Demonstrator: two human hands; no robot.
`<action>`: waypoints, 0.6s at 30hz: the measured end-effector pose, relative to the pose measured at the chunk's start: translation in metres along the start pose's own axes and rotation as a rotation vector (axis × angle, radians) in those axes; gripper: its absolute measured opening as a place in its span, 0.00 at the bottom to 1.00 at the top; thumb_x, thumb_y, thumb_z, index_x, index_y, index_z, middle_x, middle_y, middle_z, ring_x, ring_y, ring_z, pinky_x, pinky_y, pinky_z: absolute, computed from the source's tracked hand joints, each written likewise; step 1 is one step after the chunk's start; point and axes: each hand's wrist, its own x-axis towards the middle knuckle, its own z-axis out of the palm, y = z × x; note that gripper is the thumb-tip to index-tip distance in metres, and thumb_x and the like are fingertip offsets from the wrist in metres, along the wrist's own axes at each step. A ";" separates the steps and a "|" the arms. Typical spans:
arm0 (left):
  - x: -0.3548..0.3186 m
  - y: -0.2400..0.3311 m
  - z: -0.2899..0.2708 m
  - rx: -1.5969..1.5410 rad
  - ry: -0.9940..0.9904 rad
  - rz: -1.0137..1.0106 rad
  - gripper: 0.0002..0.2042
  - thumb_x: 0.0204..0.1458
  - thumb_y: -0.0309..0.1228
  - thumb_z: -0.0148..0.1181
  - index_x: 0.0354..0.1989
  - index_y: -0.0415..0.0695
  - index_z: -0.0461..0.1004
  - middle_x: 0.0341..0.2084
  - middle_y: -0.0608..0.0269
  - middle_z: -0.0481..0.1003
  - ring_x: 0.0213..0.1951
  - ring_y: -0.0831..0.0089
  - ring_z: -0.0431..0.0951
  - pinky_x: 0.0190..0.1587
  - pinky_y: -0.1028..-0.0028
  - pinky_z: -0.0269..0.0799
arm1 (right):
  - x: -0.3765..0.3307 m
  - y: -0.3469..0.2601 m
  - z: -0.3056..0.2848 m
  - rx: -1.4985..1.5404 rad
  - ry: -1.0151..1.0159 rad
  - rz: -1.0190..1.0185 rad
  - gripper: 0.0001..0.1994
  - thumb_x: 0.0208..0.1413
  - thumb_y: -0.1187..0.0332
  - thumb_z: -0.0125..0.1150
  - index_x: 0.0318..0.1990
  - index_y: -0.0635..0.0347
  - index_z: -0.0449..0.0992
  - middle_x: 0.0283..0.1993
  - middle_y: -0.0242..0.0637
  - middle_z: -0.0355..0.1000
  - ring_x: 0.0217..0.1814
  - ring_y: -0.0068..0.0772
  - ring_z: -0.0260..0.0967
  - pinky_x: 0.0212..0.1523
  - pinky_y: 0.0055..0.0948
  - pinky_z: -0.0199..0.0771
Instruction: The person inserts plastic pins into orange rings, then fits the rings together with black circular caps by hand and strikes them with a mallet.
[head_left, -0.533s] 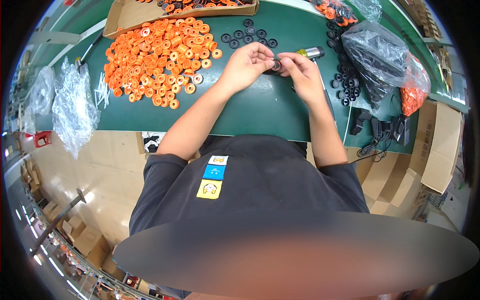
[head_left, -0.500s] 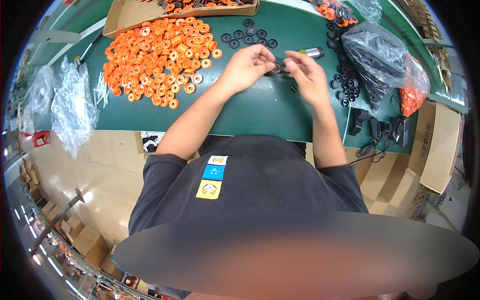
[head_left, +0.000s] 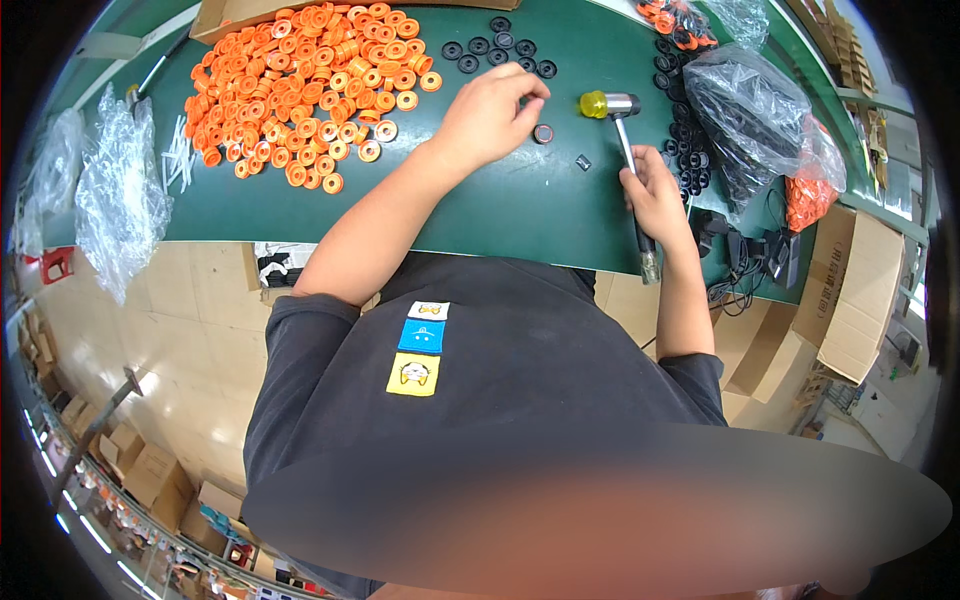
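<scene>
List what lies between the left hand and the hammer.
The head view shows a black disc and a small black piece between the left hand and hammer.

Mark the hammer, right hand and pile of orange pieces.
Hammer (head_left: 623,138): head view, on its silver shaft.
Right hand (head_left: 656,196): head view, back of the hand.
Pile of orange pieces (head_left: 308,96): head view, near its middle.

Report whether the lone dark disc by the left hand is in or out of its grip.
Out: the disc lies on the green table, apart from the left hand.
</scene>
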 end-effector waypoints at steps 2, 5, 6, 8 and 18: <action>0.002 0.001 -0.004 -0.004 0.042 -0.016 0.06 0.53 0.27 0.60 0.38 0.41 0.78 0.31 0.61 0.73 0.25 0.72 0.73 0.31 0.71 0.72 | -0.009 -0.010 -0.001 0.094 -0.097 0.077 0.13 0.61 0.73 0.55 0.51 0.66 0.66 0.28 0.34 0.72 0.26 0.23 0.68 0.26 0.27 0.68; 0.003 0.005 -0.007 -0.012 0.110 -0.035 0.06 0.53 0.26 0.60 0.37 0.41 0.79 0.30 0.62 0.73 0.24 0.72 0.74 0.30 0.71 0.71 | -0.025 -0.037 0.004 0.102 -0.212 0.167 0.14 0.62 0.73 0.55 0.54 0.65 0.65 0.26 0.35 0.71 0.25 0.27 0.69 0.27 0.29 0.69; 0.002 0.006 -0.007 -0.024 0.119 -0.026 0.06 0.53 0.26 0.60 0.37 0.41 0.79 0.30 0.62 0.73 0.25 0.72 0.74 0.30 0.71 0.71 | -0.029 -0.040 0.005 -0.069 -0.181 0.041 0.15 0.62 0.73 0.54 0.54 0.65 0.64 0.26 0.37 0.70 0.26 0.33 0.70 0.28 0.31 0.70; 0.001 0.006 -0.007 -0.036 0.131 -0.023 0.06 0.52 0.26 0.60 0.37 0.41 0.79 0.30 0.62 0.74 0.25 0.72 0.74 0.30 0.71 0.71 | -0.038 -0.060 0.010 -0.319 -0.120 -0.151 0.18 0.60 0.75 0.54 0.58 0.65 0.65 0.29 0.46 0.70 0.31 0.51 0.72 0.34 0.41 0.72; 0.004 0.004 -0.010 -0.050 0.186 -0.019 0.06 0.52 0.25 0.60 0.37 0.40 0.78 0.29 0.61 0.74 0.26 0.71 0.75 0.31 0.72 0.73 | -0.047 -0.065 0.021 -0.459 -0.024 -0.448 0.26 0.57 0.77 0.54 0.65 0.62 0.64 0.43 0.52 0.74 0.42 0.56 0.73 0.42 0.45 0.74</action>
